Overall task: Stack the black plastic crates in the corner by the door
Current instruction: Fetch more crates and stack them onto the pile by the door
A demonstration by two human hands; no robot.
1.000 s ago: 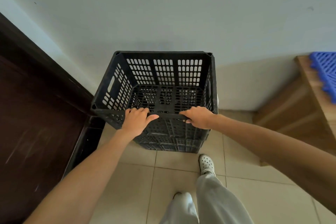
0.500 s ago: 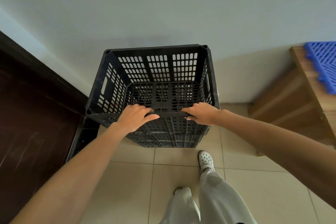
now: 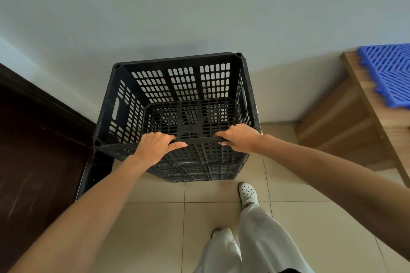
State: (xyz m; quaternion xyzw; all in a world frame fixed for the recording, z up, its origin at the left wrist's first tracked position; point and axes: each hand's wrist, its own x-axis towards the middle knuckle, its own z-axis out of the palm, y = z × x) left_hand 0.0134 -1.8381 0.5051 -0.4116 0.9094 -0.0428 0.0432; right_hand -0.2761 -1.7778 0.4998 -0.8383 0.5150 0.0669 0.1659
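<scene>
A black slotted plastic crate [image 3: 182,86] stands on top of other black crates [image 3: 199,173] against the white wall, in the corner beside the dark door. My left hand [image 3: 155,146] grips the top crate's near rim, fingers curled over the edge and thumb along the outside. My right hand [image 3: 239,137] grips the same rim further right. The top crate holds nothing. The lower crates show only as a stepped front face below my hands.
A dark wooden door [image 3: 33,162] and its frame fill the left. A wooden bench [image 3: 355,117] with a blue plastic grid mat [image 3: 388,73] stands at the right. Beige floor tiles [image 3: 155,228] and my legs and white shoe [image 3: 247,193] lie below.
The crate has shifted slightly, its rim turning a little clockwise toward the wall. Both hands keep the same grip on the near rim.
</scene>
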